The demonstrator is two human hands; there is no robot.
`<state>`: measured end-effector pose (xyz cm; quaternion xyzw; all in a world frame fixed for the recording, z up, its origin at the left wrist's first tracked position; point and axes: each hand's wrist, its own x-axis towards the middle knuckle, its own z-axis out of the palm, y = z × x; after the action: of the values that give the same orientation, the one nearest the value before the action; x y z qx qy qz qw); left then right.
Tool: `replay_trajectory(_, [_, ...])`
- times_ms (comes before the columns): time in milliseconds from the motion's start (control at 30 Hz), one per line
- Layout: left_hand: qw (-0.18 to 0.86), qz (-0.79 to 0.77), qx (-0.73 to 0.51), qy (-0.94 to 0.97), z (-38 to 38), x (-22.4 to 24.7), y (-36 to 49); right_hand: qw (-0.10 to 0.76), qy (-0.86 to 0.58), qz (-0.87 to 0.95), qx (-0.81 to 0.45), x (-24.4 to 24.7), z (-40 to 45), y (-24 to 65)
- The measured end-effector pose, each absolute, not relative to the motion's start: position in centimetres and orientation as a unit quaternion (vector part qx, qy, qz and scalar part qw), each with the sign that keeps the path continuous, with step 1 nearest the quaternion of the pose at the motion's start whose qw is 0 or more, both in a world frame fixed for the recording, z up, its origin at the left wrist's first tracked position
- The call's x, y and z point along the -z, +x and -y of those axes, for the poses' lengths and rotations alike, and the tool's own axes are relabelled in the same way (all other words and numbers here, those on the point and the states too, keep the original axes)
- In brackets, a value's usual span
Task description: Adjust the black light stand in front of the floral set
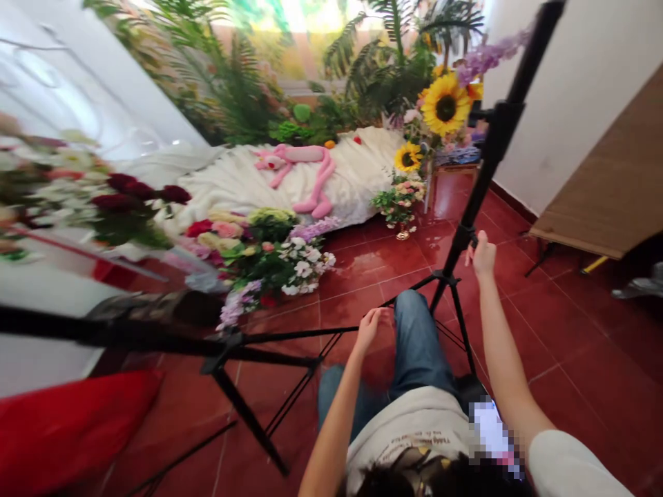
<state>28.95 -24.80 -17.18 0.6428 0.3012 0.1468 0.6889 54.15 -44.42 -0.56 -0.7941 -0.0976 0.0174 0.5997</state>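
My right hand [483, 257] is closed at a small knob on the collar of a black tripod stand [469, 207], which leans up to the right. Its fingertips are partly hidden behind the thumb side. My left hand [371, 327] hovers beside my jeans-clad knee [413, 310], its loosely bent fingers apart and slightly blurred, with nothing seen in them. Behind that hand passes a leg of a second black tripod stand [243, 345], which lies across the left side with its legs spread.
A white-draped bench [357, 176] bears a pink plush toy [311, 153]. Artificial bouquets [269, 252] stand before it, sunflowers [445, 107] to its right. A brown board [606, 166] leans at right. Red cloth [77, 421] lies at lower left. A lit, blurred-out screen [489, 428] is beside my lap.
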Motion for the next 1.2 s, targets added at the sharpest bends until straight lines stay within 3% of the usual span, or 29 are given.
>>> replay_trajectory(167, [0.62, -0.434, -0.24, 0.608, 15.6, 17.1, 16.1, 0.593, -0.803, 0.008, 0.065, 0.4, 43.7, 54.0])
replay_trajectory(367, [0.498, -0.521, -0.422, 0.549, 7.0, 10.9, 3.2, 0.664, -0.737, -0.024, 0.124, -0.3, 42.4, 51.9])
replay_trajectory(500, [0.435, -0.501, -0.51, 0.547, 4.1, 5.6, 0.1, 0.703, -0.699, 0.041, 0.122, 0.4, 42.6, 50.9])
replay_trajectory(667, [0.383, -0.425, -0.595, 0.564, 1.0, 0.8, 2.6, 0.705, -0.7, 0.049, 0.098, 2.3, 39.4, 50.1])
replay_trajectory(833, [0.312, -0.367, -0.714, 0.507, -3.0, -1.1, 6.6, 0.657, -0.736, 0.162, -0.017, 2.3, 32.8, 46.3])
replay_trajectory(967, [0.334, -0.342, -0.694, 0.538, -4.2, -1.3, 8.4, 0.566, -0.755, 0.311, -0.114, 1.7, 26.9, 41.5])
replay_trajectory(1200, [0.247, -0.398, -0.704, 0.534, -3.4, -1.2, 9.1, 0.397, -0.673, 0.597, -0.183, -1.9, 13.8, 30.0])
